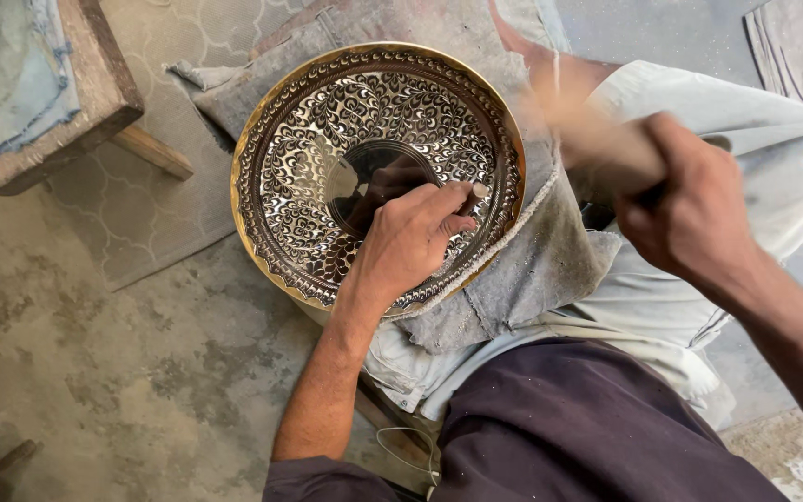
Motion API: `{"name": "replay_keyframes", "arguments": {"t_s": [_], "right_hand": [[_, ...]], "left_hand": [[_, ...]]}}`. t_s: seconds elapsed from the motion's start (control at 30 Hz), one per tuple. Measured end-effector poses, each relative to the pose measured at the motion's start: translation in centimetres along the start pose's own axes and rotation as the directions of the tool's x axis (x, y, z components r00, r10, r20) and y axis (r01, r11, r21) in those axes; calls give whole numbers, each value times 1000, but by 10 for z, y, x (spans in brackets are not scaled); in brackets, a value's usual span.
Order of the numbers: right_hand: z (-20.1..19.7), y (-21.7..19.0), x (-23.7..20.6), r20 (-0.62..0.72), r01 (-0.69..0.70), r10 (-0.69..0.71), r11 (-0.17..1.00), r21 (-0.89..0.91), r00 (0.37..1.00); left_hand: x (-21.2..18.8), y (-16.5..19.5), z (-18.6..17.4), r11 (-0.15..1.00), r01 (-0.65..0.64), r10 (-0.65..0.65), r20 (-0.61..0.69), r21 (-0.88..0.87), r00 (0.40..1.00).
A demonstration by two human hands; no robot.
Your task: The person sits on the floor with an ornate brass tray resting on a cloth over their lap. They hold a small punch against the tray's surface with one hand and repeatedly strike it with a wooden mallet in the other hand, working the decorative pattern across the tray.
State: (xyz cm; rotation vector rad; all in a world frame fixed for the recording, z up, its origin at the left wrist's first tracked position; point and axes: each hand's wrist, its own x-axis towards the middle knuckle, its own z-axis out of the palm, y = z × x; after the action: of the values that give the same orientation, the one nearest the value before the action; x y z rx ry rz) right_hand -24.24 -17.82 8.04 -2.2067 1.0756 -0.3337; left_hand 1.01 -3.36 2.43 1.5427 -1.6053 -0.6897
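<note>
A large round brass plate (327, 112) with dense engraved leaf patterns and a shiny plain centre rests tilted on grey cloth over my lap. My left hand (411, 237) lies on the plate's lower right part, fingers curled and pinched, apparently around a small tool at its fingertips that is barely visible. My right hand (690, 209) is raised to the right of the plate, closed around a wooden mallet handle (597, 139) that is blurred by motion.
A grey cloth (532, 270) pads the plate on my knee. A wooden stool with blue fabric (39, 93) stands at the upper left on a patterned mat. Bare concrete floor (95, 372) spreads at the lower left.
</note>
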Motion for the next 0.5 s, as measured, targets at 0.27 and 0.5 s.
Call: {"name": "replay_keyframes", "arguments": {"t_s": [0.27, 0.5], "right_hand": [[8, 13, -3, 21, -70, 81, 940, -334, 996], [18, 23, -11, 30, 146, -156, 826, -545, 987]], "left_hand": [[0, 1, 0, 1000, 22, -23, 37, 18, 999], [1, 3, 0, 999, 19, -21, 45, 49, 999]]}}
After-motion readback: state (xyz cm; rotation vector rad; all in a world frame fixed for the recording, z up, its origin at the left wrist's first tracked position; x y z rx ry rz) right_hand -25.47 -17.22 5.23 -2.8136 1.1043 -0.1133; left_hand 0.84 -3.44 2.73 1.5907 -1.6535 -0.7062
